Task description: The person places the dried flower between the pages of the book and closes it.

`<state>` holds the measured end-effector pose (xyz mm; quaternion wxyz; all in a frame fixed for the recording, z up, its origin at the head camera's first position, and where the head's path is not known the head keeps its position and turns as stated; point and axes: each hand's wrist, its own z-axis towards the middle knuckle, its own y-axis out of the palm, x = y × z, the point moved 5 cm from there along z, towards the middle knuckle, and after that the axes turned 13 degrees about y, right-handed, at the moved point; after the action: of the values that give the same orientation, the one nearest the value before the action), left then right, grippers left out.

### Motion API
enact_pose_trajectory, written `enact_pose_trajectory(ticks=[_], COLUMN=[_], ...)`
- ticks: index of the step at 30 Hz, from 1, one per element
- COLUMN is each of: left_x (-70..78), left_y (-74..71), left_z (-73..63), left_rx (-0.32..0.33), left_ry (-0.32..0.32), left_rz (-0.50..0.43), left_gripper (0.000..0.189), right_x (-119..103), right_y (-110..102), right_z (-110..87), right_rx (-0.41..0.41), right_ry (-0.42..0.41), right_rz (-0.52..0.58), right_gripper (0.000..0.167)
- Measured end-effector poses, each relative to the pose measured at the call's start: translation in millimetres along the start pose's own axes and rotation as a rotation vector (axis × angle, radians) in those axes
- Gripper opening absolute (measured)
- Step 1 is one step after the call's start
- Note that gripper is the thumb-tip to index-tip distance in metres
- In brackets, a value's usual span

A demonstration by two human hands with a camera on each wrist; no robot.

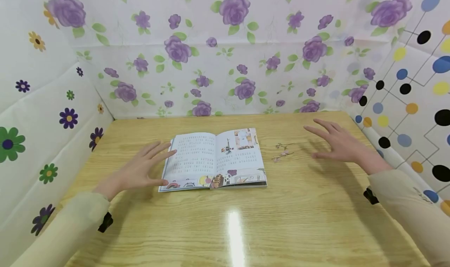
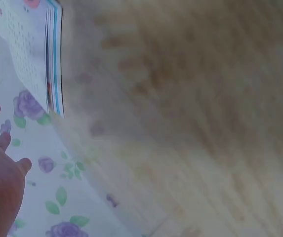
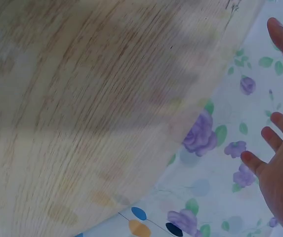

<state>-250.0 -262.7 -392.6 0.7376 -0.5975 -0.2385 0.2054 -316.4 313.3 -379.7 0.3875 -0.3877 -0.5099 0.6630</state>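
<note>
An open book with printed text and coloured pictures lies on the wooden table in the head view. My left hand is at the book's left edge, fingers spread and thumb apart, holding nothing. Its fingertips overlap the page edge in the head view; whether they touch it I cannot tell. The left wrist view catches part of that hand and the book's edge. Right of the book, my right hand hovers over the table with fingers extended and nothing in it. Thin flower sprigs lie between the book and this hand.
The wooden table has a bright light reflection near its front. A cloth with purple roses hangs behind it. Flower-print cloth stands at the left, dotted cloth at the right.
</note>
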Motion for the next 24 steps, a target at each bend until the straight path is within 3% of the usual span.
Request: enact_pose_trajectory(ticks=[12, 24], left_x=[28.6, 34.0], left_y=[15.0, 31.1], left_z=[-7.1, -12.6], left_rx=[0.087, 0.092], left_ry=[0.009, -0.106], left_rz=[-0.176, -0.202], left_gripper=[0.091, 0.089], right_x=[5, 6], right_y=[13, 25], right_z=[22.1, 37.7], right_rx=[-0.057, -0.108], right_ry=[0.036, 0.046], right_rz=[0.073, 0.178], right_gripper=[0.089, 0.083])
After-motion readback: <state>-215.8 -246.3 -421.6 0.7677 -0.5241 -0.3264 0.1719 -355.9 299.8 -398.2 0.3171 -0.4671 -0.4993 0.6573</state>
